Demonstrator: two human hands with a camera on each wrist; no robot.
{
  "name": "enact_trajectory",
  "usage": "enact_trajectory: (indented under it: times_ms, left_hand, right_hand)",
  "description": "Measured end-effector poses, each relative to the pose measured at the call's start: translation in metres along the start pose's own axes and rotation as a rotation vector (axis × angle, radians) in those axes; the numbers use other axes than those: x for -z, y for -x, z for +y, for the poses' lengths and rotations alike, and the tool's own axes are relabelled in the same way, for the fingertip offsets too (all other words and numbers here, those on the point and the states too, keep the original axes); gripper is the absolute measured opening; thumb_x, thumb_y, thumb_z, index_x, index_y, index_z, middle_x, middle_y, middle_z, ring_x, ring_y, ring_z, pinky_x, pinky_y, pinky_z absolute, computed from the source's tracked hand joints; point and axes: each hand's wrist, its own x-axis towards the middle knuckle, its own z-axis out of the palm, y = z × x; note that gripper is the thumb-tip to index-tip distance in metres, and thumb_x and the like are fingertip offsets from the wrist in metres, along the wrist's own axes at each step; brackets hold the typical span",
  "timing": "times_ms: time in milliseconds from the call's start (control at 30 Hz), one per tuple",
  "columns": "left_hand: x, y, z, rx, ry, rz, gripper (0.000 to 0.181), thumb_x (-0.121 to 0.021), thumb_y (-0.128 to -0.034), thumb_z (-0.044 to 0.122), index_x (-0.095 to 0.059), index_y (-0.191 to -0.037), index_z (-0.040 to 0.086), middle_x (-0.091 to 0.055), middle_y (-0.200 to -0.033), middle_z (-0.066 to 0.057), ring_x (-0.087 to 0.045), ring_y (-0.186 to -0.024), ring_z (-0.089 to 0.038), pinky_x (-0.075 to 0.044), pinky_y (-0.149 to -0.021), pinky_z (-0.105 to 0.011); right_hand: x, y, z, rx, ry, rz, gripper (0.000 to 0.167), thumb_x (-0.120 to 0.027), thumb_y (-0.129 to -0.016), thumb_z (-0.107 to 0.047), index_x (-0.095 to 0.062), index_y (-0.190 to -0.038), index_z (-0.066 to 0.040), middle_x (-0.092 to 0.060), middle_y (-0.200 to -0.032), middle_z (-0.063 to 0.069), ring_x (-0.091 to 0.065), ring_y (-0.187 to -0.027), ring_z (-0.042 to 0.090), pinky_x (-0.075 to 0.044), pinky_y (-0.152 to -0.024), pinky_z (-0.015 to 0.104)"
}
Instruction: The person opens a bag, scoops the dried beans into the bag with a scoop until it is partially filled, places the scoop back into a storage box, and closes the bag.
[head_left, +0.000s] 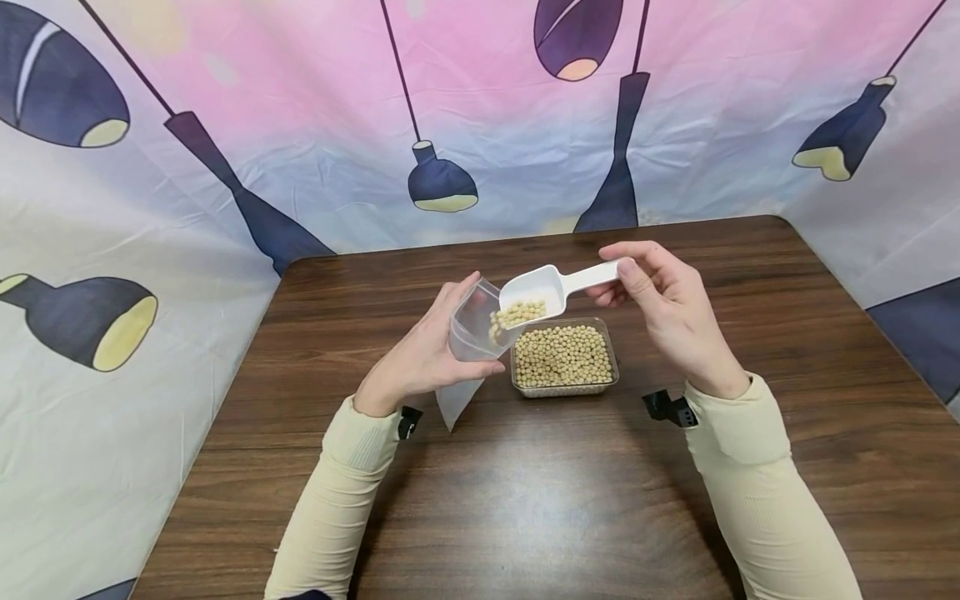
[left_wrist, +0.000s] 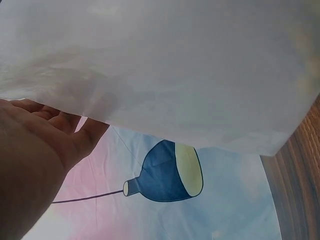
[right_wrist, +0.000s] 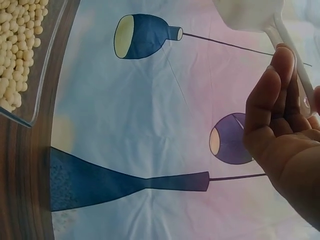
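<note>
My left hand (head_left: 423, 354) holds a translucent plastic bag (head_left: 468, 333) by its mouth, thumb and fingers spread round the opening. In the left wrist view the bag (left_wrist: 175, 80) covers most of the picture and hides part of the hand. My right hand (head_left: 675, 308) pinches the handle of a white scoop (head_left: 551, 287), its bowl tilted at the bag's mouth. Pale round soybeans (head_left: 525, 312) lie in the scoop, and some are at its lip inside the bag opening. The right wrist view shows the scoop's underside (right_wrist: 250, 15) above the fingers.
A clear plastic box (head_left: 566, 390) full of soybeans stands on the dark wood table (head_left: 540, 500), just below the scoop. Behind the table hangs a pastel cloth (head_left: 322, 108) printed with lamps. Small black devices (head_left: 670, 408) sit at both wrists.
</note>
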Motion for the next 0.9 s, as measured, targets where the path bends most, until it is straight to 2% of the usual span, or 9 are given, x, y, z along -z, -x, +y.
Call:
enact_trajectory:
  times_ms: [333, 433, 533, 633, 700, 800, 900]
  left_hand:
    - [0.0, 0.0, 0.0, -0.017, 0.008, 0.006, 0.108, -0.083, -0.0728, 0.045, -0.018, -0.155, 0.02, -0.039, -0.134, 0.001, -0.045, -0.117, -0.012, -0.044, -0.095, -0.038]
    - [0.001, 0.0, 0.0, -0.011, 0.01, 0.005, 0.109, -0.083, -0.0728, 0.045, -0.018, -0.155, 0.019, -0.04, -0.134, 0.0, -0.045, -0.117, -0.013, -0.044, -0.094, -0.039]
    - [0.001, -0.001, 0.0, -0.006, 0.009, 0.004, 0.109, -0.083, -0.073, 0.044, -0.018, -0.155, 0.019, -0.04, -0.134, 0.0, -0.045, -0.118, -0.013, -0.045, -0.093, -0.039]
    - [0.001, -0.001, -0.002, -0.007, 0.007, 0.005, 0.108, -0.083, -0.0732, 0.044, -0.018, -0.155, 0.019, -0.041, -0.133, 0.0, -0.045, -0.118, -0.013, -0.046, -0.093, -0.039]
    - [0.001, -0.002, -0.002, -0.011, 0.007, 0.008, 0.108, -0.084, -0.0733, 0.043, -0.018, -0.155, 0.019, -0.041, -0.133, 0.0, -0.045, -0.118, -0.013, -0.045, -0.094, -0.039]
    - [0.001, -0.001, -0.003, -0.015, 0.009, 0.011, 0.108, -0.084, -0.0733, 0.042, -0.019, -0.155, 0.017, -0.042, -0.132, 0.0, -0.045, -0.118, -0.014, -0.045, -0.094, -0.039]
    - [0.0, -0.001, -0.002, -0.019, 0.014, 0.01, 0.108, -0.084, -0.0733, 0.041, -0.019, -0.155, 0.015, -0.042, -0.132, -0.001, -0.045, -0.118, -0.015, -0.045, -0.094, -0.04]
  right_hand:
    - [-0.007, 0.002, -0.009, 0.06, 0.094, 0.033, 0.024, -0.048, -0.101, -0.005, -0.059, -0.12, 0.007, -0.066, -0.082, 0.019, -0.066, -0.075, 0.021, -0.052, -0.072, 0.025]
    - [-0.009, 0.002, -0.014, 0.104, 0.151, 0.092, 0.024, -0.049, -0.101, -0.004, -0.061, -0.118, 0.006, -0.068, -0.081, 0.016, -0.067, -0.074, 0.02, -0.052, -0.071, 0.025]
    - [-0.008, 0.004, -0.022, 0.131, 0.251, 0.196, 0.024, -0.049, -0.101, -0.006, -0.063, -0.117, 0.004, -0.069, -0.079, 0.012, -0.066, -0.072, 0.018, -0.052, -0.071, 0.024]
    - [-0.004, 0.007, -0.028, 0.072, 0.443, 0.277, 0.025, -0.049, -0.102, -0.013, -0.065, -0.118, -0.002, -0.069, -0.08, 0.008, -0.062, -0.069, 0.013, -0.048, -0.065, 0.02]
    - [0.0, 0.008, -0.029, -0.021, 0.613, 0.28, 0.027, -0.047, -0.103, -0.019, -0.066, -0.118, -0.007, -0.068, -0.081, 0.006, -0.057, -0.064, 0.013, -0.043, -0.059, 0.02]
    - [0.004, 0.01, -0.028, -0.172, 0.856, 0.193, 0.032, -0.04, -0.104, -0.025, -0.066, -0.117, -0.012, -0.068, -0.082, 0.004, -0.05, -0.059, 0.016, -0.036, -0.053, 0.028]
    - [0.006, 0.011, -0.025, -0.276, 0.993, 0.086, 0.035, -0.036, -0.103, -0.024, -0.065, -0.115, -0.012, -0.064, -0.075, 0.005, -0.047, -0.057, 0.021, -0.034, -0.051, 0.035]
